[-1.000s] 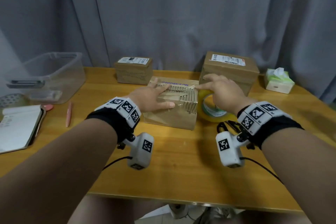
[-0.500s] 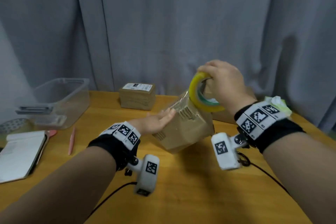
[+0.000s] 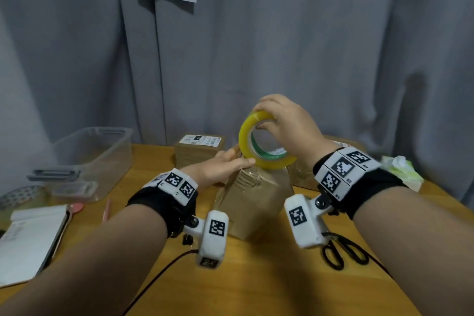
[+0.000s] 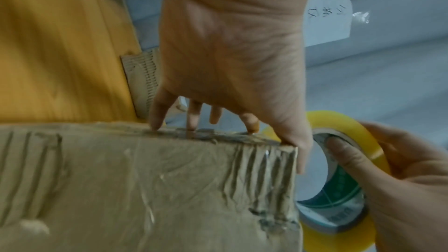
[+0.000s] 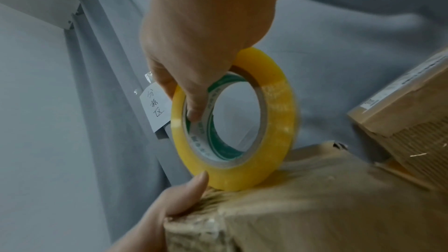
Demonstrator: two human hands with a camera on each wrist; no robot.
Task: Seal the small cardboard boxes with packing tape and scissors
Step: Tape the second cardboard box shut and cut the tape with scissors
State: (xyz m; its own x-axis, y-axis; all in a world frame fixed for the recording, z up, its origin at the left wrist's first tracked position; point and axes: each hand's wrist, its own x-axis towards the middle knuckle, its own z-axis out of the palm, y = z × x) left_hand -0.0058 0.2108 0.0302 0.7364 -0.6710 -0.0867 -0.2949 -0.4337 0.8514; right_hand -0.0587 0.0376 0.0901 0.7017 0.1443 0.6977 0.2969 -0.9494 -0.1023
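At the middle of the wooden table (image 3: 256,290), a small cardboard box (image 3: 251,202) stands tipped up on one lower edge, its long axis rising toward the curtain and its taped upper end pointing up and away from the person. The card looks light but soft: the faces are creased and dented, so it should be held at corners and edges, where the walls are stiffest, and not squeezed on the flat panels.

The left hand (image 3: 223,167) steadies the upper end, with straight fingers laid along the top edge and the thumb extended toward the roll; it presses the box without clenching it.

The tape roll (image 3: 264,143), yellow with a green-printed core, stands on its rim against the top of the box, its hole facing the person's left. The right hand (image 3: 287,123) grips it, fingers hooked through the core and over the outer rim. The roll is rigid; its film is probably slick outside and sticky beneath, so hold it by the core.

The scissors (image 3: 343,251) lie flat on the table, near the right wrist, handles toward the person.
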